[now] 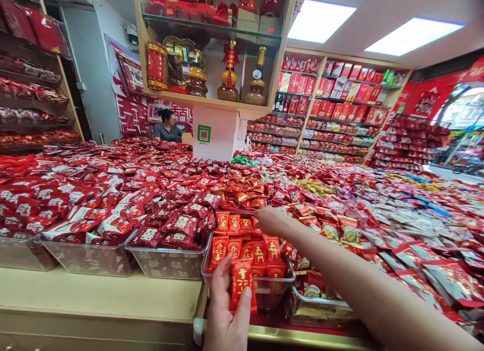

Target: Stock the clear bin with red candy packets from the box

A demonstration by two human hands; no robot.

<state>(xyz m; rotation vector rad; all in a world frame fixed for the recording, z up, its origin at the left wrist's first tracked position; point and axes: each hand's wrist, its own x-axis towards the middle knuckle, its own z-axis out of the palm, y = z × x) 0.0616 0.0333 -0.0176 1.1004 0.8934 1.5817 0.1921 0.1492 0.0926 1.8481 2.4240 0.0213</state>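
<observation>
My left hand point(229, 310) grips a red candy packet point(241, 283) with gold lettering, thumb on its front and fingers behind. The packet is upright at the front edge of a clear plastic bin point(264, 290). Inside that bin, matching red packets point(259, 252) stand in rows. My right hand point(270, 221) reaches over to the bin's back right corner, beside the rear row of packets point(234, 224). Its fingertips point down and are hidden, so whether they hold a packet does not show.
Clear bins of dark red packets point(177, 227) and red-and-white packets point(113, 222) line the left. A bin of other packets point(313, 285) stands to the right. A white pillar point(215, 134) and glass-shelved cabinet point(212, 99) rise beyond. A person point(168, 129) sits in the back.
</observation>
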